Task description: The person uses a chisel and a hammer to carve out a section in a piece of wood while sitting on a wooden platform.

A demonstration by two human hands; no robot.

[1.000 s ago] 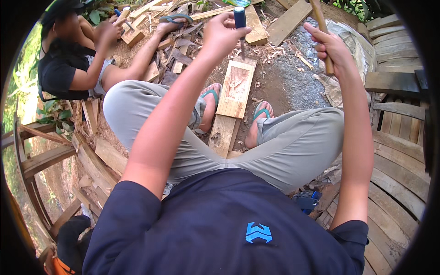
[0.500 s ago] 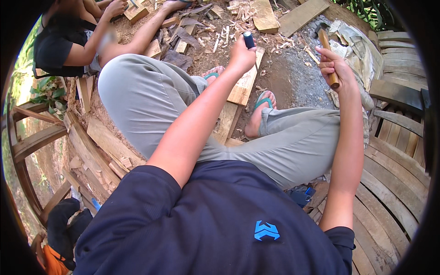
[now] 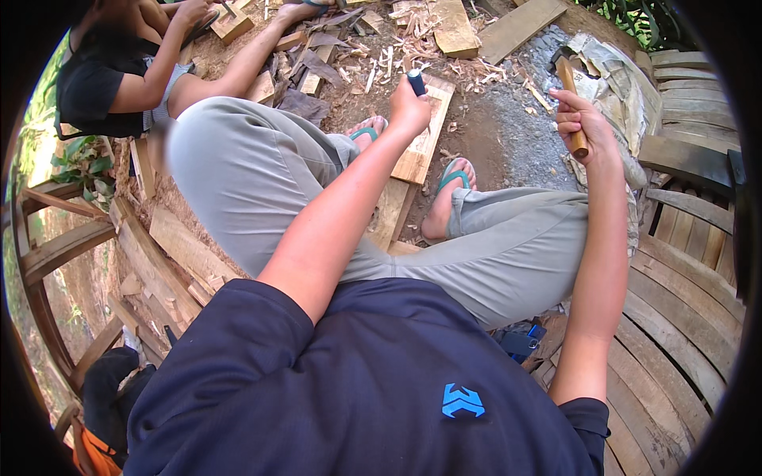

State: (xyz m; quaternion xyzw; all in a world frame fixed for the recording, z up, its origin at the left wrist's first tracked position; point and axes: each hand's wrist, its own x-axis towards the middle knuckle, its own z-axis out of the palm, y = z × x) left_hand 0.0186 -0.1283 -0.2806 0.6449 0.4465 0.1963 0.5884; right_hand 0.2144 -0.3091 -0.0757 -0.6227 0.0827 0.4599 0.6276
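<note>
Over the pale, rectangular wooden block point(image 3: 429, 141) flanked by sandaled feet point(image 3: 449, 181), the left hand point(image 3: 409, 111) clasps a dark tool handle point(image 3: 417, 82); right of the block, the right hand point(image 3: 589, 132) grips a smooth wooden handle point(image 3: 565, 74); curled shavings point(image 3: 414, 38) lie beyond the block.

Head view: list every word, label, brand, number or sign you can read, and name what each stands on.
There are no readable words, brands or numbers.
Dark shirt: a blue angular emblem, no readable lettering.
Crumpled pale sheet: any marks are too small or blurred to read.
Dark tool handle in the left hand, wooden handle in the right hand: no print can be made out.
</note>
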